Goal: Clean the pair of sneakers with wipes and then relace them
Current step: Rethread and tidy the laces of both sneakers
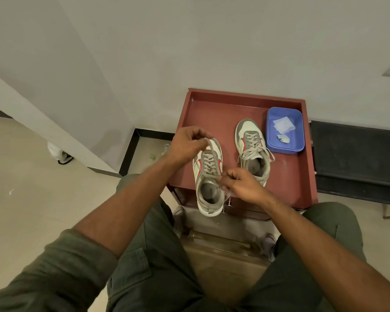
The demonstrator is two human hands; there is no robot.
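Both sneakers [208, 176] white w/ grey panels, grey laces & red side swoosh, 2nd sneaker [252, 149] same; tabletop [212, 113] reddish-brown; tub [285, 129] blue w/ white wipe [283, 124] & pale green wad [283, 138]; sleeves + trousers [155, 266] olive green; wall off-white; floor beige
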